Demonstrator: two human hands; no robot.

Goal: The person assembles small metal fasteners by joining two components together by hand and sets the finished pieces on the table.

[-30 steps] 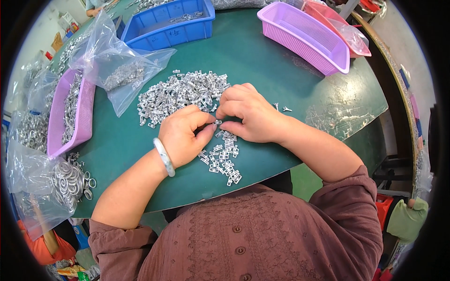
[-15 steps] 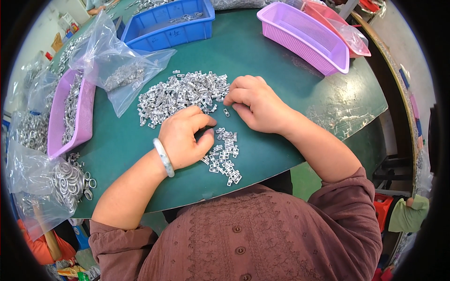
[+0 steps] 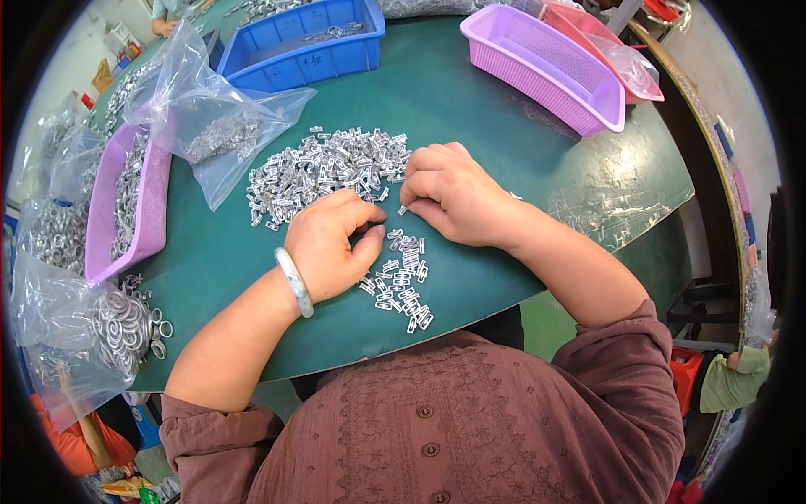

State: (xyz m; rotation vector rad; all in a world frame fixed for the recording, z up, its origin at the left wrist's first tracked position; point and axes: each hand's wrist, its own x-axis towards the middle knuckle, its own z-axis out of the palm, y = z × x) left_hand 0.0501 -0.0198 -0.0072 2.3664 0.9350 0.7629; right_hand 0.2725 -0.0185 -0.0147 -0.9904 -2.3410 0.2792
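Observation:
A large heap of small oblong silver metal pieces with slots [image 3: 327,168] lies on the green tabletop in front of me. My left hand [image 3: 332,235], a pale bangle on its wrist, rests at the heap's near edge with thumb and forefinger curled almost together; what they hold, if anything, is hidden. To the right of the heap, my right hand [image 3: 453,197] pinches a single small silver metal piece [image 3: 402,210] at the table surface. A smaller, looser group of the same pieces [image 3: 405,281] is spread between my hands and the table's near edge.
A purple basket [image 3: 155,206] of metal parts, a clear plastic bag [image 3: 227,160] and a pile of silver rings [image 3: 122,332] stand at left. Farther back are a blue bin [image 3: 306,67] and another purple basket [image 3: 546,92]. A co-worker's hand [image 3: 164,27] shows at far left.
My right hand has come slightly down toward me, and its fingers have closed on the loose metal piece beside the heap. My left hand has hardly moved. The co-worker's hand has shifted.

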